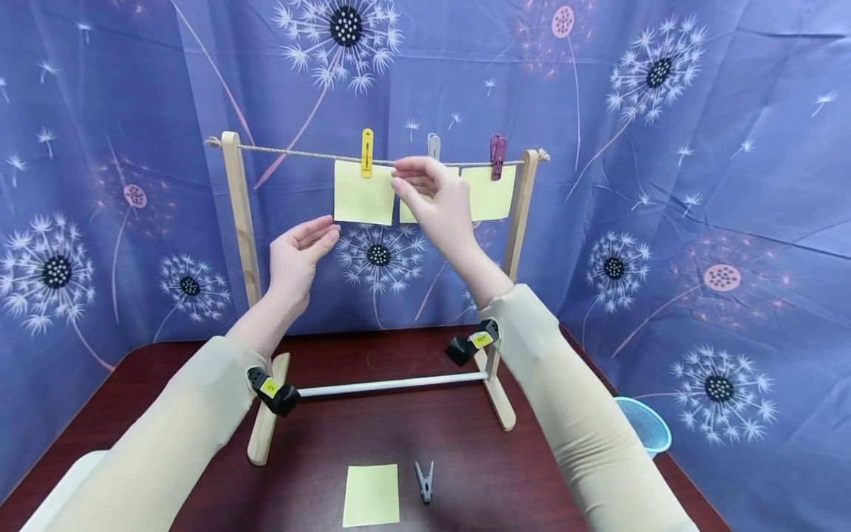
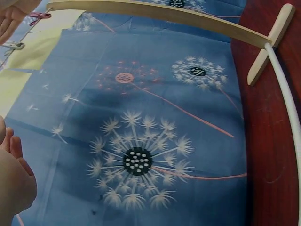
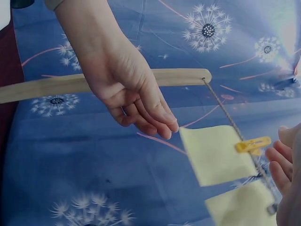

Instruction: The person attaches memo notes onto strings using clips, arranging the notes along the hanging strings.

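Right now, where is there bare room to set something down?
The tabletop is bare between the white bar and loose note, and between the gray clothespin and right sleeve. Crowded: the rope near the right hand, with three hung notes.

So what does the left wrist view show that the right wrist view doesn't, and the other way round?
Left wrist only: the maroon clothespin and the white bar. Right wrist only: the yellow clothespin and the left wooden post. Both show the left hand, the right hand, the rope, pale yellow notes and the dandelion-print backdrop.
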Motion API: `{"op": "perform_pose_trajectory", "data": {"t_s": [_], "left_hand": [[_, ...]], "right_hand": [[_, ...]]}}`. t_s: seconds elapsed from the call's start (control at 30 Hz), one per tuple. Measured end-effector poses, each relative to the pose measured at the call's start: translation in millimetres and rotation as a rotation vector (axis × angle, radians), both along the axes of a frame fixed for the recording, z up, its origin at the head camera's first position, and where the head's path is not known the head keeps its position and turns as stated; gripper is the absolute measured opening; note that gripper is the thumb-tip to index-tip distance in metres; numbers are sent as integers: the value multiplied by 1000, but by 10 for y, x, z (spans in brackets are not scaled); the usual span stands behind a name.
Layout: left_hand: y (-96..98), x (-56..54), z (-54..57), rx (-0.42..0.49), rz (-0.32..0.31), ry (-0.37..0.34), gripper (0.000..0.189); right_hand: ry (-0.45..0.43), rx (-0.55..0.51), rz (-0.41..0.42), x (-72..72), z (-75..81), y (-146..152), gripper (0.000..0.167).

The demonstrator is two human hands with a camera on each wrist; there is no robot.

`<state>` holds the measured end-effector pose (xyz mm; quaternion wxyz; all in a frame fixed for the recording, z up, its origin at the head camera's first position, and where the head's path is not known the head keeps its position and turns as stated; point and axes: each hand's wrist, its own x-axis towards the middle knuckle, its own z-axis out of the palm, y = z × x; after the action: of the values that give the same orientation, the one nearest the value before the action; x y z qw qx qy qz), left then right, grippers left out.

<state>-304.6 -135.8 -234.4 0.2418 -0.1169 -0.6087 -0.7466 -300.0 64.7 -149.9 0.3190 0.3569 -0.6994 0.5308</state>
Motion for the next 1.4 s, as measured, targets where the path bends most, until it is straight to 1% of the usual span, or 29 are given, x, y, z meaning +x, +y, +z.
{"op": "perform_pose_trajectory", "data": {"t_s": [0.1, 0.23, 0.37, 0.47, 0.6, 0.67, 0.73, 0.87, 1.0, 1.1, 1.23, 1.4], "left_hand": [[-15, 24, -131, -66, -18, -26, 42], [-52, 64, -322, -184, -52, -63, 44], [-83, 128, -538, -287, -101, -94, 44], [-91, 178, -715, -370, -137, -137, 44], [-102, 242, -935, -494, -174, -184, 42], [-100, 278, -1028, -547, -200, -182, 41], [-94, 307, -1127, -589, -241, -189, 40], [-63, 380, -1320, -674, -325, -186, 39], [-28, 438, -1511, -736, -404, -199, 40], [-5, 468, -1626, -758, -465, -233, 41], [19, 515, -1724, -779, -538, -274, 42], [46, 578, -1822, -780, -590, -329, 43]], "right_hand": [[-15, 19, 10, -21, -186, 56, 24], [-18, 62, 21, -88, -466, 136, 23], [-51, 74, 32, -126, -756, 222, 22], [-116, 103, 50, -151, -1000, 296, 22], [-229, 183, 80, -175, -1327, 379, 22], [-282, 220, 95, -176, -1475, 419, 22], [-335, 244, 118, -169, -1614, 456, 23], [-430, 282, 191, -126, -1857, 531, 25], [-494, 312, 266, -63, -2073, 605, 27], [-526, 322, 312, -16, -2207, 662, 27], [-552, 367, 342, 23, -2358, 718, 26], [-594, 417, 383, 43, -2501, 747, 27]]}}
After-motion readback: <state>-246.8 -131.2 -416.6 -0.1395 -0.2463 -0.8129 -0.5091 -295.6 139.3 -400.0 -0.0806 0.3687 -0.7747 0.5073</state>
